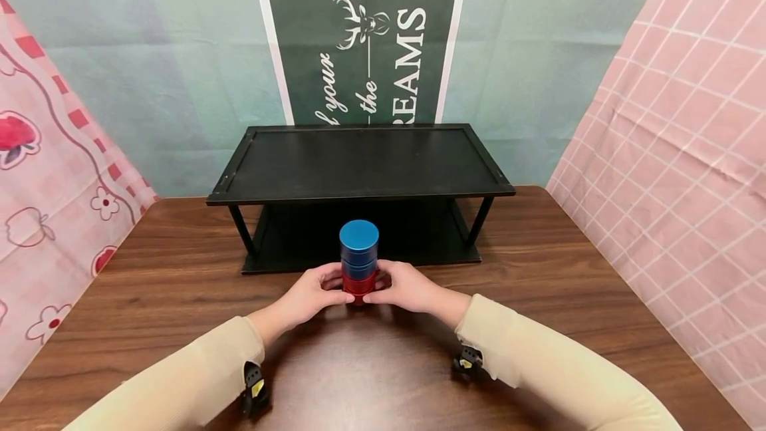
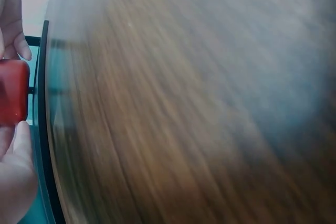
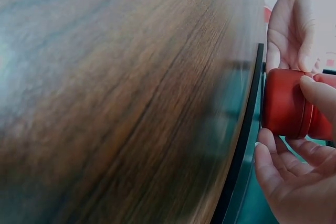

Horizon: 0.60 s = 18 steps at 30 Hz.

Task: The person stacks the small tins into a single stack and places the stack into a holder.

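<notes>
A small round blue tin (image 1: 359, 245) with a flat lid stands stacked upright on a round red tin (image 1: 359, 285), in the middle of the head view. My left hand (image 1: 308, 294) grips the red tin from the left, its thumb at the front near the bottom. From the other side my right hand (image 1: 413, 290) holds the same tin, thumb also in front. In the right wrist view the red tin (image 3: 284, 103) shows a seam round it, with the right thumb and fingers about it. Only part of the red tin (image 2: 13, 93) enters the left wrist view.
Just behind the tins stands a black two-tier shelf (image 1: 365, 161) on the wooden table (image 1: 161, 291); its lower board (image 1: 299, 248) is partly shaded. A green printed curtain (image 1: 179, 72) hangs at the back, with pink cloths (image 1: 682, 151) at both sides.
</notes>
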Motion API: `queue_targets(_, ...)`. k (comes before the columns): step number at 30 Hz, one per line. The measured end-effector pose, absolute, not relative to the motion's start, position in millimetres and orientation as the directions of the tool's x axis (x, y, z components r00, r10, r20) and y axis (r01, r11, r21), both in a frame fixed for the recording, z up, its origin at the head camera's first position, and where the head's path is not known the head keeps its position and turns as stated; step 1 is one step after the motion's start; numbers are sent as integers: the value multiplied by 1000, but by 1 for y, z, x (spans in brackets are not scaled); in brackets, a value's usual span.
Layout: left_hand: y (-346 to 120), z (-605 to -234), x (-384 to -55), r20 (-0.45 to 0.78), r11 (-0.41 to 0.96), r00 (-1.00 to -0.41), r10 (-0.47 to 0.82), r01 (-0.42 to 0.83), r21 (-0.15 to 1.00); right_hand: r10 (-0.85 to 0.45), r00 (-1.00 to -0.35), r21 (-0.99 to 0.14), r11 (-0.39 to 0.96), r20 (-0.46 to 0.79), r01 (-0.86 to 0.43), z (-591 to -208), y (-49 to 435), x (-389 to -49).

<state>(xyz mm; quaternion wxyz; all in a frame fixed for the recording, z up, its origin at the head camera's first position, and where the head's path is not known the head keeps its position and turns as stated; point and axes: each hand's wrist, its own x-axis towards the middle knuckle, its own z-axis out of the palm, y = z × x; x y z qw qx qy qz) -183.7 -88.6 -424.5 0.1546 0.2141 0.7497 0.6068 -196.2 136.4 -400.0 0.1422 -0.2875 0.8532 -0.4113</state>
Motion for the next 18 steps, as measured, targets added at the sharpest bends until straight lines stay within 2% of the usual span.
queue_targets(18,-69,-420,-182,29,170,-865,501,131,977,-583,-812,-777,518,-14,-359,-397,157,-191)
